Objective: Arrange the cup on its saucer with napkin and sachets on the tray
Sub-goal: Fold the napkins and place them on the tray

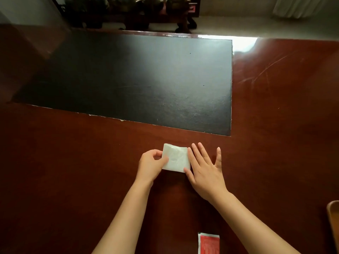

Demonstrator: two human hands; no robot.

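A folded white napkin [177,158] lies on the dark red table [73,162] in front of me. My left hand [152,164] pinches the napkin's left edge between thumb and fingers. My right hand [205,169] lies flat beside the napkin with fingers spread, its thumb and index finger touching the right edge. A red and white sachet [209,243] lies at the bottom edge of the view between my forearms. At the far right edge, a brown curved rim [333,222] shows; I cannot tell whether it is the tray. No cup or saucer is in view.
A large black rectangular mat [137,79] is set into the table beyond the napkin. Dark wooden furniture [128,13] stands behind the table's far edge. A pale curtain [300,6] hangs at the top right.
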